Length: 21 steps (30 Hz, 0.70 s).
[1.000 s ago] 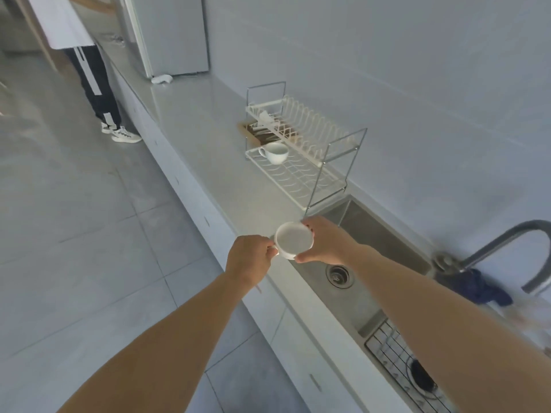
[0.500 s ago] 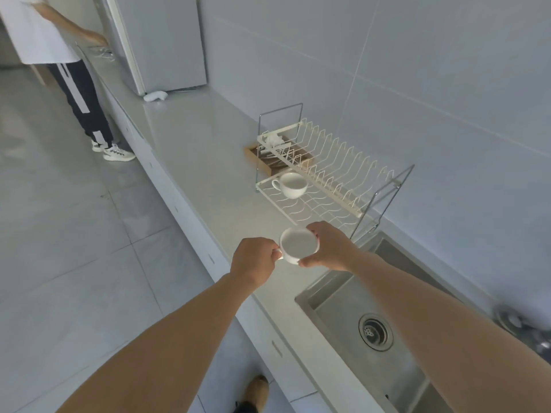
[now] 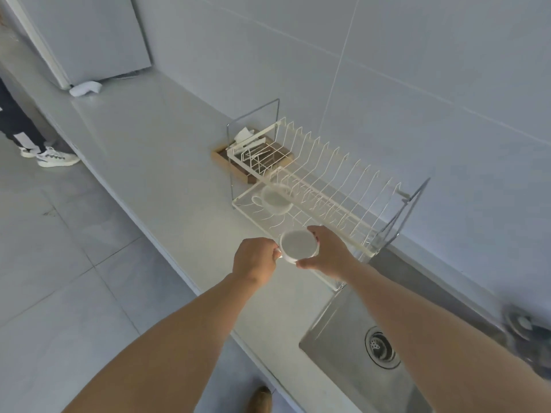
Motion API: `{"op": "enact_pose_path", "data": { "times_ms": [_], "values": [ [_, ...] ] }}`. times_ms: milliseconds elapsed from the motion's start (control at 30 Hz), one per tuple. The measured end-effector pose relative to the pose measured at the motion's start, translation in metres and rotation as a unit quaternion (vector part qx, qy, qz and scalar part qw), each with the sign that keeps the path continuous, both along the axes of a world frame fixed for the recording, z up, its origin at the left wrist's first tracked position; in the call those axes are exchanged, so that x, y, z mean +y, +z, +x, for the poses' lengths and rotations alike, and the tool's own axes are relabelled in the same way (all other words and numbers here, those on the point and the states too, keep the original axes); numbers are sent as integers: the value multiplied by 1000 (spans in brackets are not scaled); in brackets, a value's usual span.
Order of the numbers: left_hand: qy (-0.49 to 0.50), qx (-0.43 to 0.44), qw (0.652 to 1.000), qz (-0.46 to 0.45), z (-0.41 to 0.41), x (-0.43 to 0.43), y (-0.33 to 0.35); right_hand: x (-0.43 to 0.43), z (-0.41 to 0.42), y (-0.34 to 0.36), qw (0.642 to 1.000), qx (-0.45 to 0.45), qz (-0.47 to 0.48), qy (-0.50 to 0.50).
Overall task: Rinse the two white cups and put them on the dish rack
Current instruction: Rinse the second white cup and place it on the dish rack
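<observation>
Left hand (image 3: 255,259) pinches the handle of the white cup (image 3: 298,245); right hand (image 3: 329,254) grips its rim, near the dish rack (image 3: 322,201).

A long pale table (image 3: 155,150) runs along the tiled wall, carrying a white wire dish rack (image 3: 325,198) near its back edge, a shallow wooden tray (image 3: 229,162) touching the rack's far end, a small white object (image 3: 86,88) farther off, and a steel sink (image 3: 351,347) sunk into its near end.
</observation>
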<state>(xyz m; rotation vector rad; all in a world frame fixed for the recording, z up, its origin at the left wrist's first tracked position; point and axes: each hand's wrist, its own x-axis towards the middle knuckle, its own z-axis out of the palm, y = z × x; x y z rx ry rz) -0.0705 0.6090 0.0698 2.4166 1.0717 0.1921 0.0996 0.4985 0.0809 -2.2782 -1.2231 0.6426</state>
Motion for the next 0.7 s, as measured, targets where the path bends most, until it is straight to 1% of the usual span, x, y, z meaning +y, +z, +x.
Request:
{"op": "enact_pose_path", "data": {
  "times_ms": [133, 267, 500, 633, 700],
  "values": [
    [-19, -14, 1000, -2, 20, 19, -7, 8, 5, -8, 999, 18, 6, -51],
    [-59, -23, 998, -20, 42, 34, -16, 12, 9, -16, 995, 4, 10, -102],
    [-136, -40, 990, -15, 75, 65, -34, 21, 16, -30, 972, 17, -3, -236],
    [-169, -38, 985, -10, 89, 82, -39, 32, 20, -35, 965, 6, 2, -261],
    [-181, -39, 983, -13, 94, 88, -42, 36, 23, -38, 963, 14, 23, -270]
  ]
}}
